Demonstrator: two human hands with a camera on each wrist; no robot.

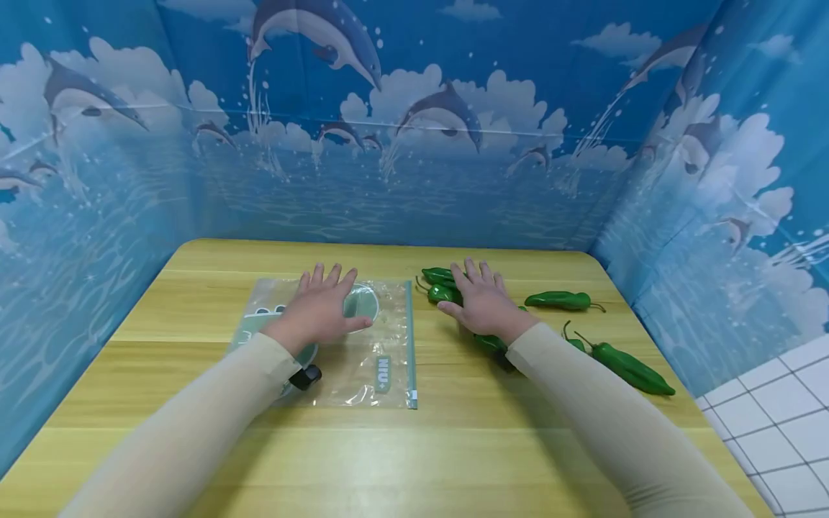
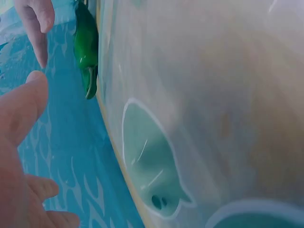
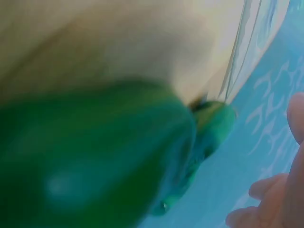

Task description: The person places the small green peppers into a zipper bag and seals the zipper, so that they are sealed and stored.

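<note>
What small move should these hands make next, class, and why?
Probably the left hand should pinch the zip edge of the plastic bag. Its fingers are spread over the bag and hold nothing; the right hand is likewise spread over some green peppers. The bag lies flat on the table with the peppers outside it, so readying its mouth seems sensible.
</note>
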